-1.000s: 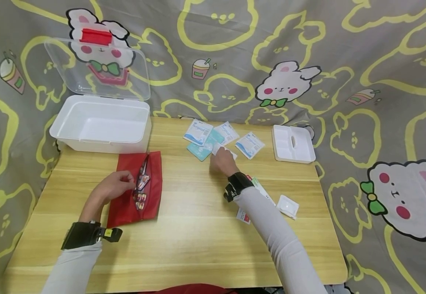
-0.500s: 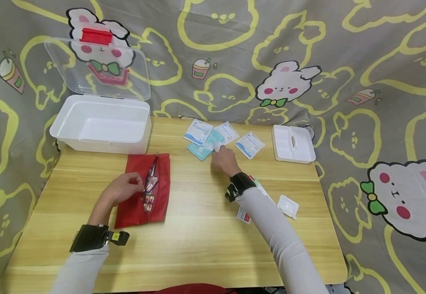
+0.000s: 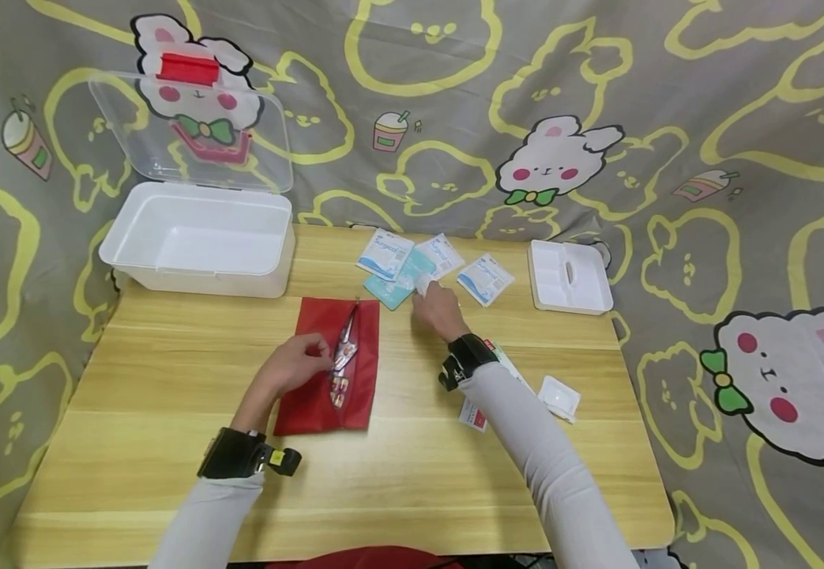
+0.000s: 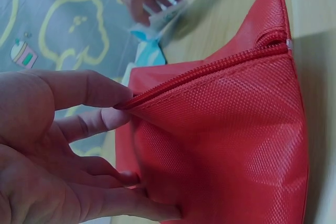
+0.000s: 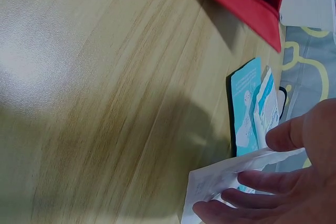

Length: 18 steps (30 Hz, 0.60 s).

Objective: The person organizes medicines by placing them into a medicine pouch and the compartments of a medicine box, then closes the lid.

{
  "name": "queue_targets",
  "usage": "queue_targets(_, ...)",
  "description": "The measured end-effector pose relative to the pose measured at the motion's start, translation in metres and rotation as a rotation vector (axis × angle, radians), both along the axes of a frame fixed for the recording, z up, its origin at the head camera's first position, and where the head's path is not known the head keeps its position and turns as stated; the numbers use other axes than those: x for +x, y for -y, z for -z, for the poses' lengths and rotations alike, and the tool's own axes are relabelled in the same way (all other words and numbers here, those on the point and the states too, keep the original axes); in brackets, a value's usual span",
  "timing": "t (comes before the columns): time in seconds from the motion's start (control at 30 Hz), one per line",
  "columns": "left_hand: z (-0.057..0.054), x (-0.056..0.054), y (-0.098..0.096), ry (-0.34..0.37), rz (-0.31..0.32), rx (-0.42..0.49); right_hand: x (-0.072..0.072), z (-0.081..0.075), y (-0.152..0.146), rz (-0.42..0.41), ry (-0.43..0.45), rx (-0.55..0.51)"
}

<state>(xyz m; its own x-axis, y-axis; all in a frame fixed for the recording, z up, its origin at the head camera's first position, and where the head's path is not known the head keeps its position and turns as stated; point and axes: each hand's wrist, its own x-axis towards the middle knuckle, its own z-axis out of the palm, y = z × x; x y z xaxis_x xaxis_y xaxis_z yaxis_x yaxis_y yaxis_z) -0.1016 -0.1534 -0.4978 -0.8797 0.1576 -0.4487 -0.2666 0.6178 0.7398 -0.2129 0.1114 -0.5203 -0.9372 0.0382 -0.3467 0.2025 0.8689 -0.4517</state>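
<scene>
A red zippered pouch (image 3: 363, 391) lies on the table with its zip undone, and blister packs of capsules (image 3: 339, 390) show through the slit. My left hand (image 3: 296, 363) pinches the pouch's zip edge between thumb and forefinger; the left wrist view shows this edge (image 4: 210, 69) pulled up. Over by the flat packets, my right hand (image 3: 442, 312) holds a thin white packet (image 5: 212, 178) between thumb and fingers. Beneath and beyond it lie a teal packet (image 3: 389, 294) and white packets printed "Surgical" (image 3: 385, 254), one of them (image 3: 486, 279) set apart to the right.
At the back left stands a white box (image 3: 198, 241) with its clear lid (image 3: 191, 130) raised. A white divided tray (image 3: 570, 276) is at the back right. Small cartons (image 3: 474, 414) lie partly under my right forearm, beside a small white packet (image 3: 559, 397).
My left hand has drawn the red pouch to the right across the table, closer to the packets. My right hand has shifted slightly, and the white packet is now mostly hidden in the head view.
</scene>
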Motion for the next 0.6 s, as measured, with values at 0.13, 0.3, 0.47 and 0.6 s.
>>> queue_targets(0.13, 0.002, -0.004, -0.011, -0.008, -0.013, 0.008, 0.000, 0.001, -0.001, -0.007, -0.012, -0.005)
queue_targets(0.3, 0.002, -0.006, -0.014, 0.004, -0.016, 0.005, -0.001, 0.001, -0.002, -0.001, -0.016, -0.024)
queue_targets(0.47, 0.001, -0.006, -0.012, 0.019, -0.014, 0.009, -0.003, -0.004, -0.006, -0.011, -0.086, 0.016)
queue_targets(0.6, -0.002, -0.007, -0.010, 0.025, -0.004, 0.023, -0.004, -0.014, -0.010, -0.030, -0.182, 0.061)
